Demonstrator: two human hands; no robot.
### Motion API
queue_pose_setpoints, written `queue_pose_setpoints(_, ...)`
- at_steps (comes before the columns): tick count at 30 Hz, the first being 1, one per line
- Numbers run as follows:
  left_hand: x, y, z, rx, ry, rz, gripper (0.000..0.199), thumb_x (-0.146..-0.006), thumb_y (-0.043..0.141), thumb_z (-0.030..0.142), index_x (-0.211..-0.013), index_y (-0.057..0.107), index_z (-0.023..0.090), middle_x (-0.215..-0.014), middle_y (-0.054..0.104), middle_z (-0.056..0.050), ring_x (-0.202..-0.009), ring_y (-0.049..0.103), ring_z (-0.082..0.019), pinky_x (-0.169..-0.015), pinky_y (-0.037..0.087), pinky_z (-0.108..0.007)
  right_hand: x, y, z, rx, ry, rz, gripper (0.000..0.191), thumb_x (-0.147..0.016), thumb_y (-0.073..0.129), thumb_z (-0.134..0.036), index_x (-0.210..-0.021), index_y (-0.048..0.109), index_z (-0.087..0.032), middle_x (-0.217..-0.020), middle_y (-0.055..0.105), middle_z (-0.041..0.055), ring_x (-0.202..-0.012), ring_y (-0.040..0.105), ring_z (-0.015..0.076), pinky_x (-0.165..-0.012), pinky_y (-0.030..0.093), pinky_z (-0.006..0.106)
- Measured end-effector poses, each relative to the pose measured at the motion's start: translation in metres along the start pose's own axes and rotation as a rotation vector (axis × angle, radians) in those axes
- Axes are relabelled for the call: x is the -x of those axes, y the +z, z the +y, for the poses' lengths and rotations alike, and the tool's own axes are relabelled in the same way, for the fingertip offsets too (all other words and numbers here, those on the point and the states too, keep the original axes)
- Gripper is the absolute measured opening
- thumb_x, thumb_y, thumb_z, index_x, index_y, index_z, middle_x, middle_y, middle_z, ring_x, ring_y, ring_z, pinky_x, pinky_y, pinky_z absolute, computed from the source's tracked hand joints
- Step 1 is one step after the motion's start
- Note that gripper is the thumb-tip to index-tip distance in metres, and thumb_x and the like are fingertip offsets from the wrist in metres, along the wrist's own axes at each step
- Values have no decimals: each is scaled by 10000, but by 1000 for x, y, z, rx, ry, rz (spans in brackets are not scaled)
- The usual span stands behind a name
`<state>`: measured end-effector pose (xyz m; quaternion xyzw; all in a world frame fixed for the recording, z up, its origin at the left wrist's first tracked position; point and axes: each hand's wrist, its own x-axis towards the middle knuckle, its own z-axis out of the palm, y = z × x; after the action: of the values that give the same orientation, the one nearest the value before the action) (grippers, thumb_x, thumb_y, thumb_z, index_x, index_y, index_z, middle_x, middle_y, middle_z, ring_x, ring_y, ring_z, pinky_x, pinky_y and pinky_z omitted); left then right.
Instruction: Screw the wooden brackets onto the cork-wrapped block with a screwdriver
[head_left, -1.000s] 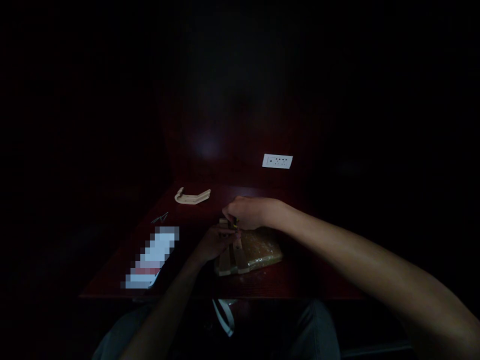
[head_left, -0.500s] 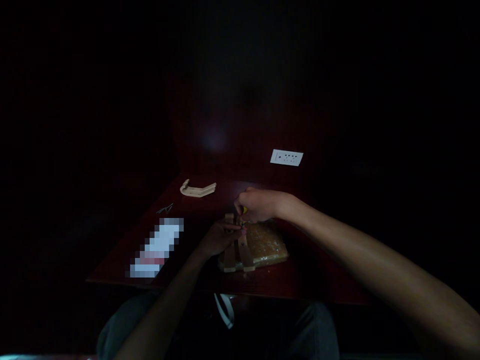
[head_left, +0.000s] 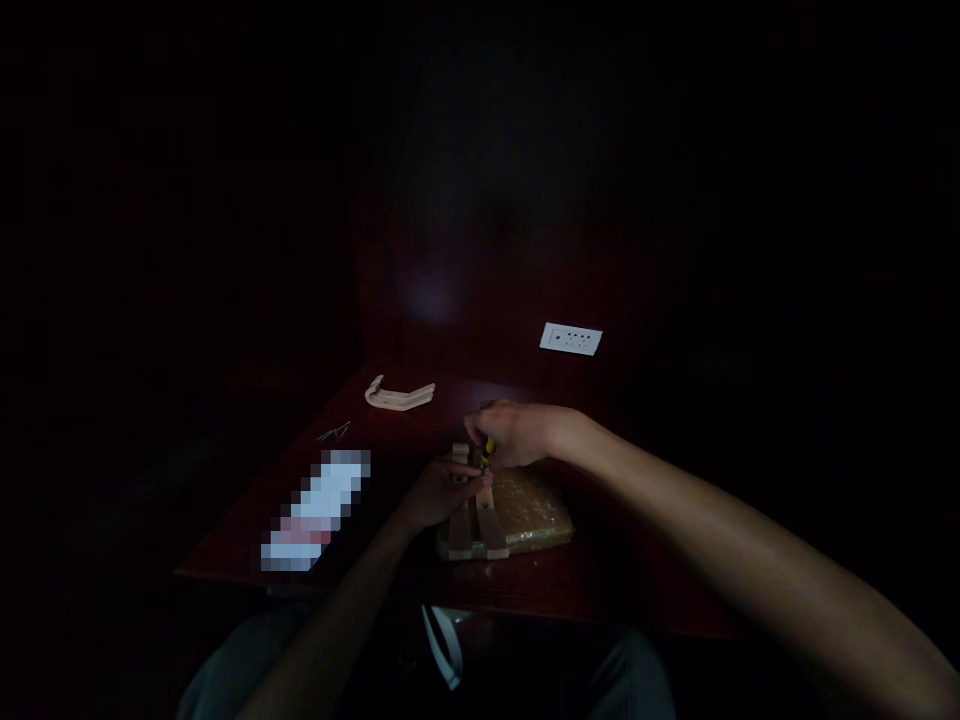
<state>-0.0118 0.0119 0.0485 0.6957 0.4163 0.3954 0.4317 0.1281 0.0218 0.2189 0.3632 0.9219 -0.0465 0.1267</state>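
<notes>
My right hand (head_left: pixel 511 432) is closed around a screwdriver (head_left: pixel 488 449) with a yellow and black handle, held upright with its tip down. Just below it, the fingers of my left hand (head_left: pixel 444 490) pinch together at the screwdriver's tip; what they hold there is too small and dark to make out. Under the fingers lies a light wooden strip (head_left: pixel 490 530), with a second wooden strip (head_left: pixel 460 540) beside it on the left. Both rest on a flat brown package (head_left: pixel 534 510) wrapped in shiny clear film.
Curved wooden pieces (head_left: pixel 401 399) lie at the back left of the dark red table (head_left: pixel 390 572). Several thin screws or nails (head_left: pixel 334 432) are nearer, above a blurred-out bright rectangle (head_left: pixel 319 510). A white socket plate (head_left: pixel 571 339) is on the back panel. A pale strap (head_left: pixel 444 645) hangs below the table edge.
The whole scene sits slightly lower in the picture as my head has shifted. My right hand has turned a little, and more of the screwdriver handle shows. My left hand keeps its pinch.
</notes>
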Motion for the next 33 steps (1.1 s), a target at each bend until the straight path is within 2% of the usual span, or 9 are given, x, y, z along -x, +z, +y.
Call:
queue_pose_setpoints(3,0,0,0,2,17,8,303,-768,623,435,-900,754,195,-945,736,-59,-941,643,-226,-854,468,-313,0,1,3,-22,-66,-4,267,-683,637,-160,-950,630,-170,-926,631,58,-810,566,158,-612,391,223)
queue_pose_setpoints(8,1,0,-1,27,-1,15,293,-758,637,427,-907,752,202,-1004,726,-58,-962,641,-226,-863,474,-316,0,1,3,-43,-19,-2,236,-724,612,-170,-957,647,-163,-894,642,65,-733,568,144,-589,386,227)
queue_pose_setpoints(13,0,1,-1,115,-7,18,293,-730,672,421,-885,750,185,-1106,693,-68,-1029,623,-228,-905,473,-329,-4,-2,1,-79,-7,-61,178,-770,569,-165,-920,660,-131,-711,642,41,-596,553,119,-533,371,225)
queue_pose_setpoints(19,2,0,4,109,-10,-9,270,-761,646,414,-896,745,202,-1109,694,-56,-1046,617,-228,-931,457,-355,-3,-1,0,-120,28,-61,157,-815,537,-200,-869,662,-122,-593,616,27,-584,558,124,-563,383,241)
queue_pose_setpoints(23,2,0,3,91,-27,2,304,-752,651,435,-908,745,191,-1077,705,-67,-1000,634,-235,-896,467,-348,-3,1,1,-39,6,5,165,-762,593,-233,-885,644,-134,-745,639,55,-651,553,140,-557,371,246)
queue_pose_setpoints(27,2,-1,3,70,-34,5,305,-752,654,423,-901,750,175,-1082,699,-80,-987,633,-243,-868,471,-339,-4,1,3,-56,-51,26,356,-640,700,-285,-955,599,-151,-956,609,80,-757,541,157,-561,375,233)
queue_pose_setpoints(33,1,-1,5,97,-8,-21,296,-768,642,412,-915,748,178,-1065,705,-80,-1001,625,-237,-888,463,-337,0,-2,-2,-71,-98,28,209,-727,587,-139,-931,628,-159,-878,635,55,-713,547,135,-566,370,230)
